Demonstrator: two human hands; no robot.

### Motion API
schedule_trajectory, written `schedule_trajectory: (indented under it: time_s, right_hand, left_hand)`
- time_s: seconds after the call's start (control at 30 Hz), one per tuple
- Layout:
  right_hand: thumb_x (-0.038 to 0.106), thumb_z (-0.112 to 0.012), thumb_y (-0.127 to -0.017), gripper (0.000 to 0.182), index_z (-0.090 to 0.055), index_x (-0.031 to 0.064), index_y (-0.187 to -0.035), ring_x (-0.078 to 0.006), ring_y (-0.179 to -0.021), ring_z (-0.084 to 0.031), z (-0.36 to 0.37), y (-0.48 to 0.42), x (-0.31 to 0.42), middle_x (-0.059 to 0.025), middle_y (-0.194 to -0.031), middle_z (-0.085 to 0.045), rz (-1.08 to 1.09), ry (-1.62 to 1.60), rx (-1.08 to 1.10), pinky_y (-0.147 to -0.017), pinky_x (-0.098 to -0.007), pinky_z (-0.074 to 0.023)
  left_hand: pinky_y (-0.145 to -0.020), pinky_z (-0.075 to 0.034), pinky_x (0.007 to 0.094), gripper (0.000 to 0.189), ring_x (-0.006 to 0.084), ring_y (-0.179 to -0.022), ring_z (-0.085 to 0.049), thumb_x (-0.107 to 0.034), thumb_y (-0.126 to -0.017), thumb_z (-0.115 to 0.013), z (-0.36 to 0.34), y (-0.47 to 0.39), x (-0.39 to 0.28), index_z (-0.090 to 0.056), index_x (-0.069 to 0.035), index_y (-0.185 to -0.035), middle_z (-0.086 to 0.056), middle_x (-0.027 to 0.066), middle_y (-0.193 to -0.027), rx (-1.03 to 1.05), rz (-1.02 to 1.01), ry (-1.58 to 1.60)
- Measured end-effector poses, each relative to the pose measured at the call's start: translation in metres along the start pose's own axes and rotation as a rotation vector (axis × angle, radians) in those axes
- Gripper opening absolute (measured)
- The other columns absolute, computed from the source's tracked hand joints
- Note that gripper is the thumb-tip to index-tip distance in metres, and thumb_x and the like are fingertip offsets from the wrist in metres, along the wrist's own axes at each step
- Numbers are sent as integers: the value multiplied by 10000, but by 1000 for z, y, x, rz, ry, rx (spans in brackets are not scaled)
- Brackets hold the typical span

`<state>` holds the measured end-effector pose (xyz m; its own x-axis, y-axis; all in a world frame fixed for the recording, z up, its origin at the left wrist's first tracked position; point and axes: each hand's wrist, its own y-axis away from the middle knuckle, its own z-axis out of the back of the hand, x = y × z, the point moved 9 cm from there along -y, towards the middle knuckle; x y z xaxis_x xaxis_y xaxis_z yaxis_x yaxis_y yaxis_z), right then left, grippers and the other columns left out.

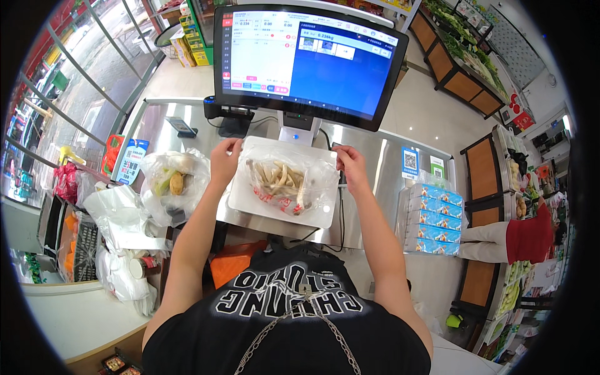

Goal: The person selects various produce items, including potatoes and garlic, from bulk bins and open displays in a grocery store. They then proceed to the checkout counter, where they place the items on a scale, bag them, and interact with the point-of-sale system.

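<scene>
On the white weighing plate (239, 192) of a checkout scale lies a clear plastic bag of pale, finger-like food pieces (281, 180), with red print on the bag. My left hand (227, 159) is at the plate's upper left corner, fingertips pinched together near the bag's edge. Near the upper right corner is my right hand (350, 166), its fingers curled at the bag's other side. Whether either hand grips the plastic is too fine to tell. Behind the plate stands a lit touchscreen monitor (309, 65), showing a weight of 0.236 kg.
Left of the plate, another plastic bag (176, 180) holds vegetables. Further left hang white plastic bags (122, 215). A small display stand (181, 126) is at the back left. Blue tissue packs (433, 219) are stacked right. A person in red (527, 234) stands beyond them.
</scene>
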<state>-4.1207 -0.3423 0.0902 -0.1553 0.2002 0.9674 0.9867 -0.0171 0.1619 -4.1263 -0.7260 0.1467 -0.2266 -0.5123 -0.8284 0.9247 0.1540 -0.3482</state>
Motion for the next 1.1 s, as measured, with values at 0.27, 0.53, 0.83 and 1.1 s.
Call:
schedule_trajectory:
  time_s: [0.27,0.53,0.83,1.1]
  right_hand:
    - [105,-592,-980,150,-700,10,-1023,-47,-618,-492,-8,41,51,31,-721,-569,191,61,-68,-576,-210,-407]
    - [301,-605,-991,317,-668,-3,-1051,-90,-640,-548,30,62,5,-14,-778,-625,114,146,-374,-615,-253,-458]
    - [434,-584,-961,536,-616,-59,-1169,-361,-975,-615,-51,62,-75,-215,-1047,-656,-124,812,36,-905,-421,-477]
    - [253,-495,-1016,362,-572,-33,-1224,-277,-1057,-654,-58,60,-75,-136,-1154,-652,-246,-221,-118,-889,-416,-538]
  left_hand:
    - [-563,-363,210,196,30,-623,-464,-167,-991,-623,48,56,15,-706,10,-980,-561,-47,-714,-210,185,160]
    - [-537,-392,215,348,41,-646,-504,-321,-1030,-552,39,109,75,-692,-2,-1019,-571,-13,-771,-148,445,227]
    - [-629,-530,290,543,171,-858,-661,-499,-1012,-511,-56,118,82,-598,-9,-1231,-640,105,-1117,280,867,288]
    - [-907,-500,428,338,225,-1130,-606,-320,-1052,-421,-70,98,40,-541,-62,-1234,-635,90,-1208,91,785,702]
